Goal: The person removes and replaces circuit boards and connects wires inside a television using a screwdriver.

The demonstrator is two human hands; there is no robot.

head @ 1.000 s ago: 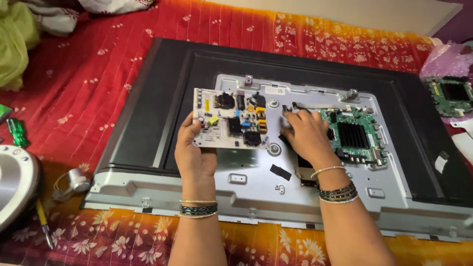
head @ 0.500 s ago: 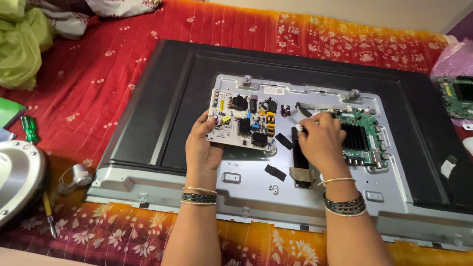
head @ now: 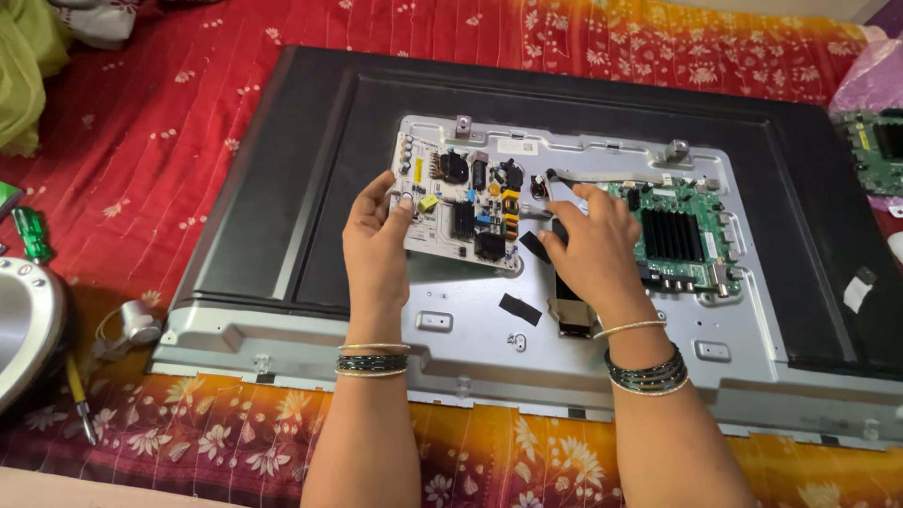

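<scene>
A flat television (head: 282,169) lies face down with its back cover off, showing a silver metal plate (head: 602,329). My left hand (head: 376,240) grips the left edge of a white power board (head: 466,202) studded with black and yellow parts, lifted slightly off the plate. My right hand (head: 593,249) rests at the board's right side, fingers near a black connector and cables. A green main board (head: 682,235) with a black heat sink sits just right of that hand.
A red and orange flowered cloth (head: 141,113) covers the surface. A green-handled screwdriver (head: 33,235), a round silver dish (head: 23,329) and a yellow-handled tool (head: 77,395) lie at left. Another green board (head: 875,150) sits at far right.
The view has moved closer and shifted. My left hand has slid up along the white board's left edge, and my right hand has moved from the board's right edge towards the connector.
</scene>
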